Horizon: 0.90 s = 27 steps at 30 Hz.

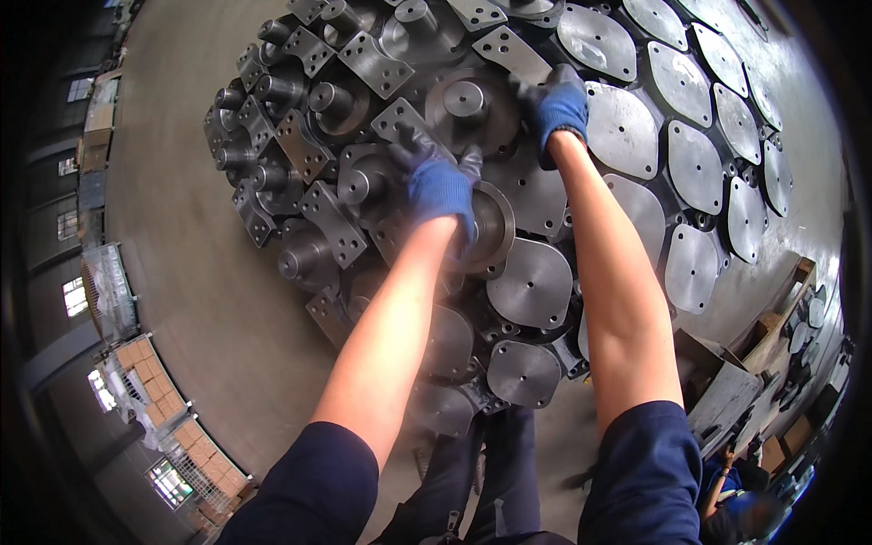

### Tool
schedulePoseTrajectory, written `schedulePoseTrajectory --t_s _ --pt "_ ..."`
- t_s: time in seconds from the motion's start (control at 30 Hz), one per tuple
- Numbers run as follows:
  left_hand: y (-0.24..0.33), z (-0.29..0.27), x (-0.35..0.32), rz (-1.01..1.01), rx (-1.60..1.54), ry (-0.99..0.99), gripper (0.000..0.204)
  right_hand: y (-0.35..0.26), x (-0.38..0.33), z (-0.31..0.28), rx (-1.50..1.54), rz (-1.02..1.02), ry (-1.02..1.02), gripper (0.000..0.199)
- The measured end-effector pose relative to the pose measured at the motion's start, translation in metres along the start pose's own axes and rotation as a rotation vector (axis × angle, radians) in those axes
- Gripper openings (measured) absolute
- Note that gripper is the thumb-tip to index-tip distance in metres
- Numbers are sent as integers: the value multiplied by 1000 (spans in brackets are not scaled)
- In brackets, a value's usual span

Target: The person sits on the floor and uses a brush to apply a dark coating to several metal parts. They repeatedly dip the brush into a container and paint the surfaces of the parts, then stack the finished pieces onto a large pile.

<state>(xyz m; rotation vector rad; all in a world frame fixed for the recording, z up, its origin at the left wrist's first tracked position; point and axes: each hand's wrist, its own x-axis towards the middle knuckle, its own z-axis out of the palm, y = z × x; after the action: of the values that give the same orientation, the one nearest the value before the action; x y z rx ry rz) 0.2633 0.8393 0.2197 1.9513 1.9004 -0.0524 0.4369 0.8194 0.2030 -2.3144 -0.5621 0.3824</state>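
I wear blue gloves with dark palms and fingers. My left hand point(436, 182) is closed on the near-left side of a flanged steel part point(464, 100), a round disc with a short pin standing up. Its fingers straddle a drilled steel plate point(396, 111), with the thumb by the disc's near edge. My right hand point(556, 107) curls at the disc's right side, beside the end of another drilled plate point(510, 56). The undersides of both grips are hidden. Below my left wrist lies a ring-shaped steel part point(491, 227), partly covered by the glove.
Similar pin parts point(331, 98) crowd the left of the pile. Flat rounded steel plates point(698, 162) cover its right side. Wooden crates point(727, 400) stand at the lower right, near another person point(731, 490). Stacked cartons point(153, 381) line the far left beyond the grey floor point(191, 182).
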Motion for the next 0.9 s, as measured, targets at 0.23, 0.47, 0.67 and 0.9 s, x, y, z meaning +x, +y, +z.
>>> schedulePoseTrajectory --t_s 0.23,0.47,0.67,0.9 --pt "0 -4 -1 -101 -150 -65 116 5 -5 11 -6 64 20 65" --pt "5 -7 -2 -204 -200 -3 119 -19 6 -20 -248 11 -261 72" --pt "-8 19 13 -220 -284 87 112 -18 7 -8 -198 -48 -197 60" --pt "0 -8 -11 52 -61 9 110 -13 22 -2 -217 -31 -220 60"
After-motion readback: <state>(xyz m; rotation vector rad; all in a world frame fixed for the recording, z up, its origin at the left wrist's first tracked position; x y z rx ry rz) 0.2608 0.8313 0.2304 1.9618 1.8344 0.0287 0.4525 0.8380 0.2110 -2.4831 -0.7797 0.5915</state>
